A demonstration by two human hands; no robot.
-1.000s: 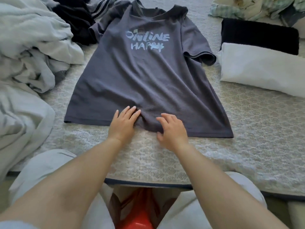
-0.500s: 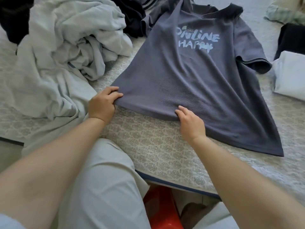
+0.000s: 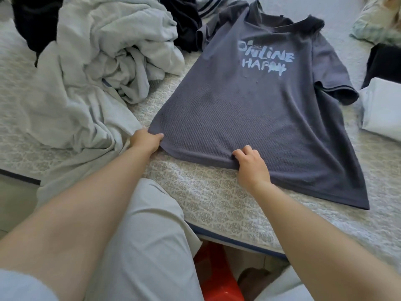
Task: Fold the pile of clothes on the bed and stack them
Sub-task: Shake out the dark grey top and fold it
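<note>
Patterned bed cover (image 3: 212, 205) fills the head view, with a grey T-shirt (image 3: 249, 118) printed "ONLINE HAPPY" spread flat across it, collar away from the person, hem nearest. Left hand (image 3: 145, 141) has its grip closed on the shirt's near-left hem corner; right hand (image 3: 251, 166) pinches the hem further along, fingers curled into the cloth. Crumpled pale clothes pile (image 3: 97, 68) lies just left of the shirt, dark garments (image 3: 186, 22) beyond it, and a folded white item (image 3: 382, 109) with a folded black item (image 3: 384, 61) at far right
</note>
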